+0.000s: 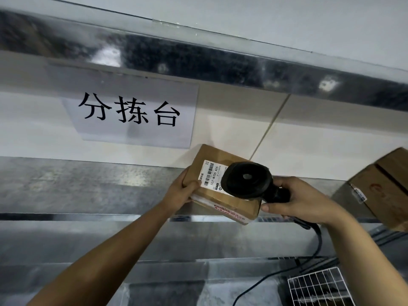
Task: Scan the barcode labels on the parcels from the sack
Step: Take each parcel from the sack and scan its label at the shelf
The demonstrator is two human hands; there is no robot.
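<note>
Sign (132, 111): upper left, reads "分拣台"
Label (212, 173): "507-N705 A26"
Left hand (183, 191): grips parcel (223, 191), centre
Right hand (302, 202): curled round scanner (249, 180)

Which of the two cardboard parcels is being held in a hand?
The flat parcel in the middle with the white barcode label: the left hand grips it under the scanner. The other parcel, at the right edge, is untouched.

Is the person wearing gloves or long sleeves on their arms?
No. Both arms are bare as far up as the picture shows, with no sleeves in sight. The left hand and the right hand have no gloves, and I see no watch, ring or bracelet. The fingers have short, plain nails.
</note>
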